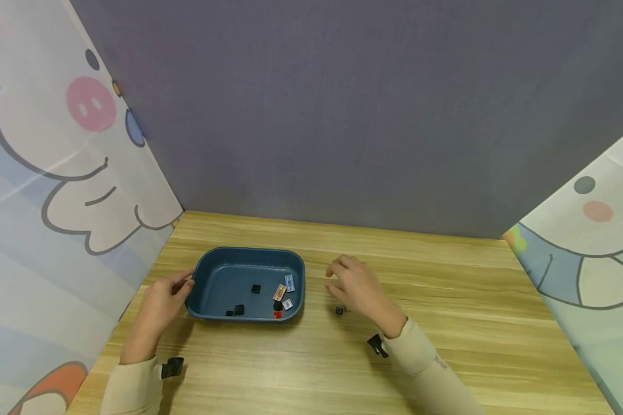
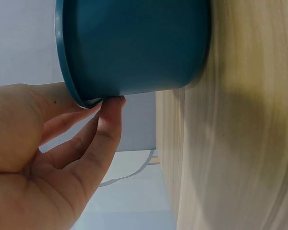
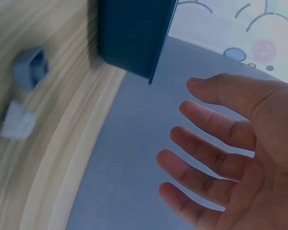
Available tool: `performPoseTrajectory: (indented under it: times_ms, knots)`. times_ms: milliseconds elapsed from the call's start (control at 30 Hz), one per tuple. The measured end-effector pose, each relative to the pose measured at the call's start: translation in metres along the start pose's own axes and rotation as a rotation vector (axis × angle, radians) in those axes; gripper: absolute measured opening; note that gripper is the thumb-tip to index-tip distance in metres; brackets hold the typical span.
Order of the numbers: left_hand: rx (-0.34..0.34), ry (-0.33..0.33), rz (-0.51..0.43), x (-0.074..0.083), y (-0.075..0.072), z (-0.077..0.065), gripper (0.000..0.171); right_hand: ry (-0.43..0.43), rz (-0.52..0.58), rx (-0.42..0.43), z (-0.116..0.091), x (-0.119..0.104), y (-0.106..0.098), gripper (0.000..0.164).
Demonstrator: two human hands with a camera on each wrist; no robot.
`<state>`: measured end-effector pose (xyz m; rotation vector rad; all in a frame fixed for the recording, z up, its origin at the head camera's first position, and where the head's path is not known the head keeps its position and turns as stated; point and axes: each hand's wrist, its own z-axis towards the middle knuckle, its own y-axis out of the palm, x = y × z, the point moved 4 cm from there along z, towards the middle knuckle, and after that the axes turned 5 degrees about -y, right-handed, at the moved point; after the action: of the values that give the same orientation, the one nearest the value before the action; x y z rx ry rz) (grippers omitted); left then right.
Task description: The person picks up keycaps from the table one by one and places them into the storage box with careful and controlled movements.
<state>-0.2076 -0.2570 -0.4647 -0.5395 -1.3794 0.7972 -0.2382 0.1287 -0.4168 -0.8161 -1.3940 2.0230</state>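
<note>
My left hand (image 1: 163, 300) pinches the left rim of a blue tray (image 1: 207, 312); the left wrist view shows fingertips (image 2: 113, 110) against the tray wall (image 2: 139, 48) just under its lip. Inside the tray lie several small keycap-like pieces: black ones (image 1: 256, 289), a light blue one (image 1: 289, 283), an orange one (image 1: 280, 293), a white one (image 1: 288, 304) and a red one (image 1: 277, 315). To the right of the tray my right hand (image 1: 360, 288) hovers with fingers spread and nothing in it. Below it on the table are a dark keycap (image 3: 30, 68) and a white keycap (image 3: 19, 120).
The wood-grain table (image 1: 270, 369) ends at a grey panel (image 1: 311, 115) at the back. Cartoon-printed sheets (image 1: 83, 173) flank it on both sides. Black wrist-camera mounts (image 1: 378, 346) sit at both cuffs.
</note>
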Motion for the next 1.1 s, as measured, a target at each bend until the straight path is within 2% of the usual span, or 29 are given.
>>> performPoseTrajectory:
  times_ms: [200,433,667,867,1100]
  knots:
    - [0.023,0.02,0.007,0.001,0.0,0.001,0.031,0.011,-0.018,-0.002,-0.016,0.008,0.003,0.015]
    - [0.041,0.037,0.012,0.002,-0.001,0.001,0.03,-0.017,-0.071,-0.008,-0.034,0.013,0.014,0.015]
    - [0.06,0.052,0.014,0.002,-0.001,0.001,0.029,-0.008,-0.074,-0.066,-0.049,0.015,0.025,0.018]
    - [0.052,0.041,0.01,0.003,-0.001,0.001,0.03,-0.024,-0.075,-0.068,-0.054,0.015,0.034,0.017]
    - [0.047,0.044,0.013,0.004,-0.002,0.001,0.03,0.03,-0.09,-0.135,-0.057,0.015,0.045,0.015]
